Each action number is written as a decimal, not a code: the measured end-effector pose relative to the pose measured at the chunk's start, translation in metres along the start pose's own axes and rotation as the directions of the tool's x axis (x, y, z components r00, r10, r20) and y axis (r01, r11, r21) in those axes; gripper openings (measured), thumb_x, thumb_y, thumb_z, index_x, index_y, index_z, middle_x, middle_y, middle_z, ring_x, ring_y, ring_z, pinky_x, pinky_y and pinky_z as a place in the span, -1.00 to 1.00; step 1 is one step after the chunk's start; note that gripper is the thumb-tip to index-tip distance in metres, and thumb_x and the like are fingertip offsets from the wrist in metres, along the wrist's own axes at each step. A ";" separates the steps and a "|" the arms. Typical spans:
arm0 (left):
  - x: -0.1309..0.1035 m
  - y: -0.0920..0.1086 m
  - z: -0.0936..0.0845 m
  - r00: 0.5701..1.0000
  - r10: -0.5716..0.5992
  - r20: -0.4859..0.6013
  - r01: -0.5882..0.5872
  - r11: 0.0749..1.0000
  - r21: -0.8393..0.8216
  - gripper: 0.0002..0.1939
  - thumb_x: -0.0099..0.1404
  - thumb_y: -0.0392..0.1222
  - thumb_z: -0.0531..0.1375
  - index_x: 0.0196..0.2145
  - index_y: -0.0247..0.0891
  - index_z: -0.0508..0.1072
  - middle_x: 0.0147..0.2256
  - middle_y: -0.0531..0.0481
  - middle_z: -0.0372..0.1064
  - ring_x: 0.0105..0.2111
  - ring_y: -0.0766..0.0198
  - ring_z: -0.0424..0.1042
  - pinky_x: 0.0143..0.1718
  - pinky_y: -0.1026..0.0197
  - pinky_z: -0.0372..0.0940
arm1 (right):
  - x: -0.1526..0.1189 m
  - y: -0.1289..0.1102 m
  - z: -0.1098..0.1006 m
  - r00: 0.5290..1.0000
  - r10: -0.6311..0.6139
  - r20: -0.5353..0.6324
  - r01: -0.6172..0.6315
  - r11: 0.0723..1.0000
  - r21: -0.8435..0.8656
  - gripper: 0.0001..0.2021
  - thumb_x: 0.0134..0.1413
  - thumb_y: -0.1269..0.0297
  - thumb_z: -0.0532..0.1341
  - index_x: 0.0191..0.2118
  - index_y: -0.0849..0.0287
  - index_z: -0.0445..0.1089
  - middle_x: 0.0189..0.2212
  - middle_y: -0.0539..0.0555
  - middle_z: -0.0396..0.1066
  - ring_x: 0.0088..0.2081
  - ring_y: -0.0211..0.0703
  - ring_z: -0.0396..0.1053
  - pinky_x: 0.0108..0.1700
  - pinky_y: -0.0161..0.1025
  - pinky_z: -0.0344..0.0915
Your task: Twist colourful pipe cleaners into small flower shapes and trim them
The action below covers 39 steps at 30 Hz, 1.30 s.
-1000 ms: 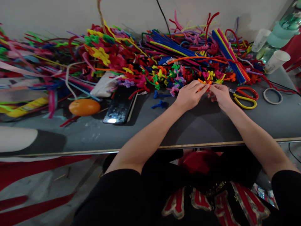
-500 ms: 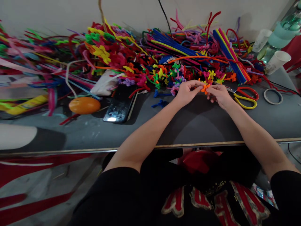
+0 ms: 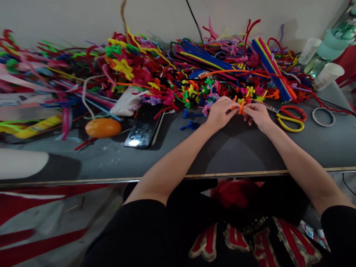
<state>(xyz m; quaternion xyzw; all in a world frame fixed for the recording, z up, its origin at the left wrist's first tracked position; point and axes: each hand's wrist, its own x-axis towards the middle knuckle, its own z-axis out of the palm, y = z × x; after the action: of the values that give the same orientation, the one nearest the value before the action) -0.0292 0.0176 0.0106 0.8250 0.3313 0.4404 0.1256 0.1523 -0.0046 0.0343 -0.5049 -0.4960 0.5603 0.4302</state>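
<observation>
Between my hands is a small orange pipe-cleaner flower [image 3: 241, 108], held above the grey table. My left hand [image 3: 222, 112] pinches its left side between thumb and fingers. From the right, the thumb and forefinger of my right hand [image 3: 257, 114] are closed on the flower's other side. Fingertips hide part of it. Just behind my hands lie many small pipe-cleaner flowers [image 3: 191, 91] in several colours. Scissors [image 3: 292, 118] with one red and one yellow handle rest to the right of my right hand. A blue pipe-cleaner piece [image 3: 190, 125] is left of my left forearm.
A phone [image 3: 143, 128] and an orange fruit-like object [image 3: 103, 128] lie on the left. Bundled pipe cleaners [image 3: 272, 70] lean on the heap at the back. A roll of tape [image 3: 323, 116], a paper cup [image 3: 328, 76] and a bottle [image 3: 329, 50] are on the right.
The orange flower has turned between my fingers and now shows more edge-on. My hands have drawn slightly closer together. The whole view has shifted a little.
</observation>
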 end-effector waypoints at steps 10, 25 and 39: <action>-0.007 0.008 0.002 0.998 -0.046 -0.052 0.043 0.998 -0.047 -0.85 0.32 -0.19 0.16 -0.21 -0.22 0.51 -0.24 -0.11 0.55 -0.21 0.17 0.46 -0.16 0.09 0.37 | 0.002 0.015 0.009 0.991 -0.113 -0.070 0.111 0.994 -0.023 -0.63 -0.08 -0.06 0.38 -0.39 0.15 0.36 -0.71 -0.16 0.28 -0.71 -0.42 0.21 -0.75 -0.46 0.10; -0.013 0.003 0.022 0.840 -0.529 -0.120 0.439 0.794 -0.421 -0.64 0.31 0.13 0.26 -0.21 -0.25 0.56 -0.28 -0.10 0.60 -0.32 0.28 0.54 -0.33 0.27 0.40 | 0.009 0.015 0.005 0.979 -0.169 -0.117 0.172 0.985 0.013 -0.44 -0.10 -0.24 0.34 -0.16 0.15 0.46 -0.38 0.00 0.48 -0.57 -0.39 0.34 -0.67 -0.42 0.18; -0.006 0.006 0.022 0.915 -0.399 -0.059 0.366 0.882 -0.296 -0.70 0.32 0.05 0.26 -0.30 -0.25 0.61 -0.32 -0.07 0.60 -0.39 0.24 0.50 -0.33 0.21 0.35 | 0.009 0.013 0.001 0.938 -0.291 -0.191 0.266 0.953 -0.145 -0.63 -0.14 -0.06 0.43 -0.36 0.17 0.59 -0.56 -0.02 0.46 -0.59 -0.36 0.28 -0.62 -0.38 0.18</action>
<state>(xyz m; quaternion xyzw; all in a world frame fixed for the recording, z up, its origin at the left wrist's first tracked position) -0.0106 0.0108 -0.0032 0.6896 0.4293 0.4971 0.3050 0.1501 0.0020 0.0198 -0.5102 -0.5464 0.4073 0.5247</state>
